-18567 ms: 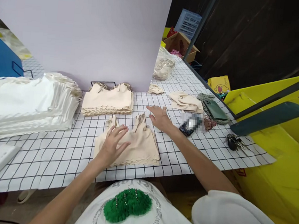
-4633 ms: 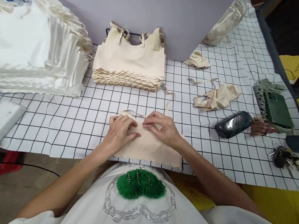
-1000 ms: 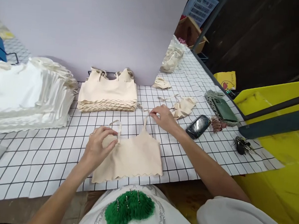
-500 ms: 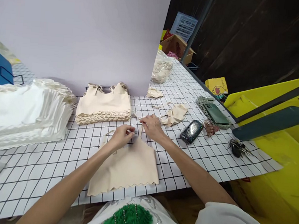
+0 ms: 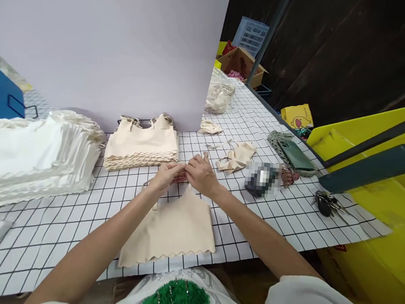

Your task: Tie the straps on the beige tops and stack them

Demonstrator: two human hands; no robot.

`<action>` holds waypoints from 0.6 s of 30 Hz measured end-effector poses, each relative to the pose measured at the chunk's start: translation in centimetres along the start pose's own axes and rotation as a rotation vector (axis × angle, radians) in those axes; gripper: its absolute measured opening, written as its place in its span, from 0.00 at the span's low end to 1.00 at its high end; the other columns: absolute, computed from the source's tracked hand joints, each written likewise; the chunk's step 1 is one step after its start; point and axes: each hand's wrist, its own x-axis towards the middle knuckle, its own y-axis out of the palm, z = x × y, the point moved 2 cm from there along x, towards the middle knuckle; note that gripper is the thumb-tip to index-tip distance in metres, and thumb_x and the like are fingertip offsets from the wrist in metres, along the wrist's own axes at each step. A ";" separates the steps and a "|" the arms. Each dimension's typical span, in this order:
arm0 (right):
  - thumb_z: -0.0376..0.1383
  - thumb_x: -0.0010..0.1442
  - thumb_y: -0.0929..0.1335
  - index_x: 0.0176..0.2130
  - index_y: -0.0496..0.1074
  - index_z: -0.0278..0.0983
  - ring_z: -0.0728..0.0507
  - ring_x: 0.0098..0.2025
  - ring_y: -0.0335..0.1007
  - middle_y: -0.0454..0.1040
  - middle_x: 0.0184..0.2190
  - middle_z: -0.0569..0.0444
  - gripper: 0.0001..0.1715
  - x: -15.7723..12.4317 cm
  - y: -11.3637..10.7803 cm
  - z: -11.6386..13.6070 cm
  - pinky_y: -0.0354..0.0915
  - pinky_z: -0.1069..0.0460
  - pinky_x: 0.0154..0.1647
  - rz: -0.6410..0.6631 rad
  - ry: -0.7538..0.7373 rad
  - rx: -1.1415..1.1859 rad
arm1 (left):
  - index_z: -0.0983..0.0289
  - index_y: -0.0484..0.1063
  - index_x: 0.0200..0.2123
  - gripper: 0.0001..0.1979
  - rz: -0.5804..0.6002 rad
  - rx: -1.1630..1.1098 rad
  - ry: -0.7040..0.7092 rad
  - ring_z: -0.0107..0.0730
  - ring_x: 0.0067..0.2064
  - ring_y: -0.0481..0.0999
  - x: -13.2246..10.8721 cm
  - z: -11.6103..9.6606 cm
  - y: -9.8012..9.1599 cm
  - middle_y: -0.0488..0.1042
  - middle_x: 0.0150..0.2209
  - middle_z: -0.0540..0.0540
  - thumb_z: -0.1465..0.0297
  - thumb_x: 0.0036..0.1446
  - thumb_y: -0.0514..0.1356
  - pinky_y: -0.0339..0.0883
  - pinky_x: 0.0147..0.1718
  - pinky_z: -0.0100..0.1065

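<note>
A beige camisole top (image 5: 177, 230) lies flat on the gridded cloth in front of me, its scalloped hem towards my body. Above its right shoulder point, my left hand (image 5: 166, 177) and my right hand (image 5: 200, 174) meet with fingertips pinched together. Both hands are closed at the thin shoulder strap, which their fingers mostly hide. The other strap partly shows behind my left wrist. Just beyond my hands stands a neat pile of matching beige tops (image 5: 143, 142).
A tall pile of white garments (image 5: 28, 155) sits at left. Loose beige pieces (image 5: 239, 156) lie beyond my right hand. Further right are a blurred dark object (image 5: 256, 187), a green phone (image 5: 297, 155) and keys (image 5: 325, 203). A pale upright panel (image 5: 109, 44) bounds the back.
My left hand has moved up and right to meet my right hand at the strap. The top stays almost where it was. The dark object at right is now blurred out.
</note>
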 end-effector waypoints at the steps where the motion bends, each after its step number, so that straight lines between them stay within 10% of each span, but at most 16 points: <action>1: 0.32 0.68 0.63 0.35 0.75 0.36 0.40 0.42 0.66 0.76 0.34 0.48 0.13 -0.5 -0.4 0.1 0.60 0.38 0.55 -0.051 0.000 0.078 | 0.68 0.78 0.29 0.25 -0.016 -0.011 0.014 0.42 0.35 0.83 -0.2 -0.1 -0.1 0.81 0.29 0.60 0.54 0.38 0.77 0.76 0.43 0.42; 8: 0.35 0.68 0.65 0.44 0.78 0.39 0.43 0.46 0.73 0.78 0.41 0.49 0.11 -1.8 -2.3 -2.3 0.68 0.47 0.47 -0.167 0.277 0.592 | 0.67 0.80 0.32 0.21 0.075 0.071 0.057 0.40 0.39 0.83 -2.2 -1.5 0.1 0.83 0.35 0.60 0.55 0.44 0.74 0.73 0.50 0.44; 18: 0.35 0.62 0.72 0.34 0.78 0.36 0.37 0.46 0.67 0.79 0.38 0.48 0.05 -1.5 -1.2 -2.8 0.61 0.39 0.52 0.308 0.191 0.104 | 0.66 0.80 0.33 0.20 -0.025 0.259 0.092 0.36 0.37 0.79 -3.0 -1.9 -1.3 0.82 0.34 0.58 0.57 0.42 0.74 0.73 0.45 0.40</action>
